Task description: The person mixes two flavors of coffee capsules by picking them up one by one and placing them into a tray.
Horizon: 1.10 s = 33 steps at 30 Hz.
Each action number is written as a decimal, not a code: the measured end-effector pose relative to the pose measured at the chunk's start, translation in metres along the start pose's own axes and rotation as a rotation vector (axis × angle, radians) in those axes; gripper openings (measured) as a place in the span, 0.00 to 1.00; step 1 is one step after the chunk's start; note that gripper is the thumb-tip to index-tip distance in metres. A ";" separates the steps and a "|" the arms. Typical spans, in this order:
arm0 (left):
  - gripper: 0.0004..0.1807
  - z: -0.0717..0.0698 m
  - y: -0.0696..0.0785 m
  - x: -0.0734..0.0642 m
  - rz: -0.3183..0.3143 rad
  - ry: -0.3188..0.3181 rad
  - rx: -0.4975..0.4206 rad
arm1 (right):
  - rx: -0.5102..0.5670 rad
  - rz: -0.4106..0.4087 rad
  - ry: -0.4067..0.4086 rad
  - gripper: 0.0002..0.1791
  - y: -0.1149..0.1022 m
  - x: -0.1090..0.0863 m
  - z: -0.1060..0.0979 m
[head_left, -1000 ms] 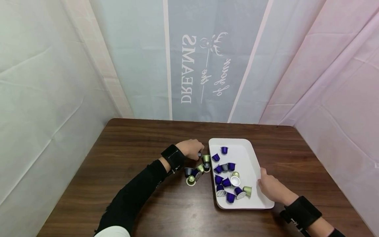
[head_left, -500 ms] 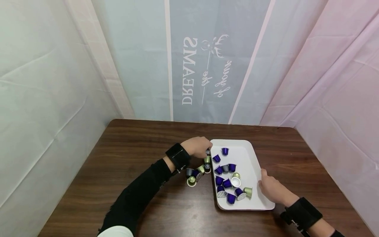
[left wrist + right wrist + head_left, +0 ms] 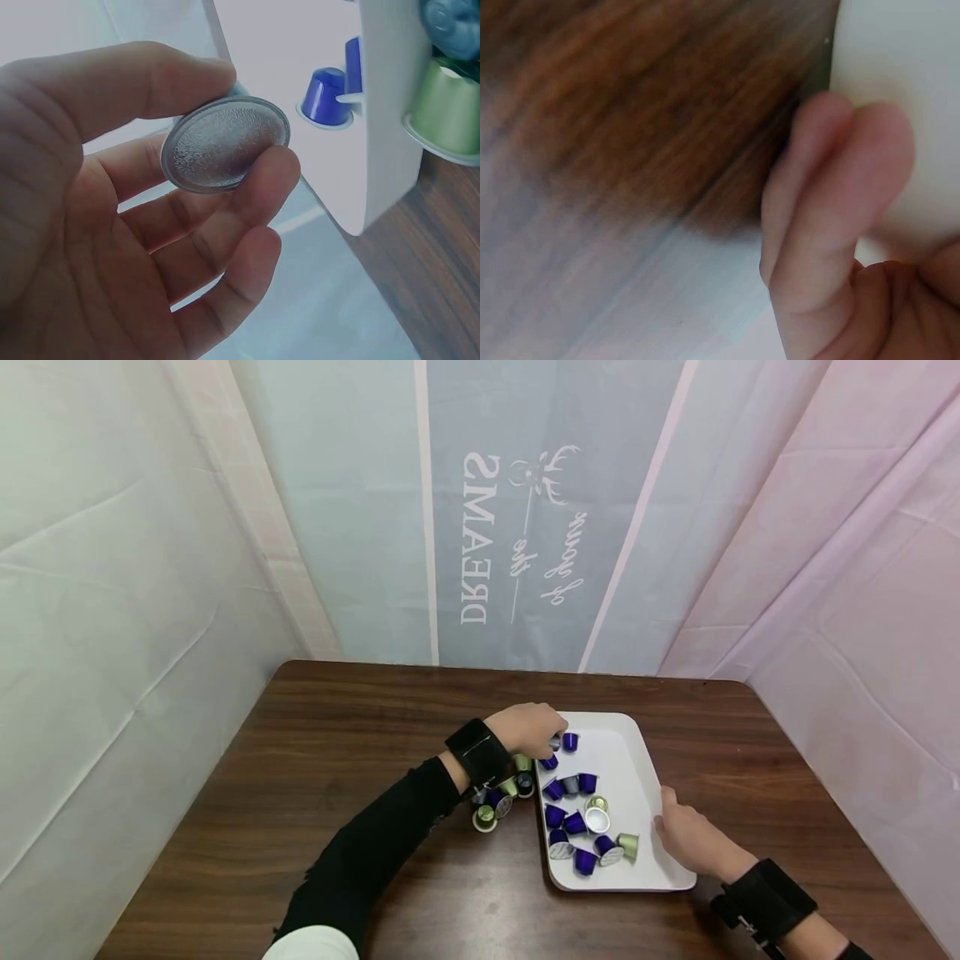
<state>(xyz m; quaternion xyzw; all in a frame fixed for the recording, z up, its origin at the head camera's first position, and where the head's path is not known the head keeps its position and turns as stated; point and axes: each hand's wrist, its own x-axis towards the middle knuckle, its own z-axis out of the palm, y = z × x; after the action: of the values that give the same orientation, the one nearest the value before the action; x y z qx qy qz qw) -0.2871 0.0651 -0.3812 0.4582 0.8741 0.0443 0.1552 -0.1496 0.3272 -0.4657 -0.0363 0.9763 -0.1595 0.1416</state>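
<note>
In the head view my left hand (image 3: 528, 729) is over the far-left corner of the white tray (image 3: 637, 777). It pinches a grey coffee capsule (image 3: 225, 146) between thumb and fingers, the silvery foil lid facing the wrist camera. Near it in the tray stands a purple capsule (image 3: 571, 742). My right hand (image 3: 693, 835) holds the tray by its right edge; in the right wrist view its fingers (image 3: 877, 157) lie against the white wall. Several purple capsules (image 3: 586, 862), a grey one (image 3: 570, 785) and a green one (image 3: 627, 846) lie in the tray.
Left of the tray, on the brown wooden table (image 3: 315, 743), is a small cluster of green and dark capsules, among them an upright green capsule (image 3: 485, 816). My left forearm partly covers this cluster. A printed curtain (image 3: 555, 635) hangs behind the table.
My left hand has moved right with the grey capsule, from beside the cluster on the table to over the tray's far-left corner. The right hand and the tray have stayed in place.
</note>
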 end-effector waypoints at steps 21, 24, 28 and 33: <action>0.03 0.011 0.021 0.030 0.050 0.007 0.082 | 0.009 -0.015 0.007 0.26 0.003 0.000 0.001; 0.05 0.012 0.024 0.033 0.066 0.008 0.091 | 0.011 -0.009 0.004 0.26 0.003 0.000 0.002; 0.16 0.011 0.021 0.033 0.063 0.012 0.053 | 0.014 -0.006 0.000 0.26 0.003 0.001 0.001; 0.19 0.004 0.004 0.025 0.019 0.019 0.007 | 0.004 0.003 -0.004 0.26 0.004 0.000 -0.001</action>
<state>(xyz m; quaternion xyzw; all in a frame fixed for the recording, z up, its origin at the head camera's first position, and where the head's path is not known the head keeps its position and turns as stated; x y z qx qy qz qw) -0.2956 0.0871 -0.3902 0.4665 0.8713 0.0470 0.1449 -0.1501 0.3311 -0.4664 -0.0351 0.9758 -0.1612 0.1436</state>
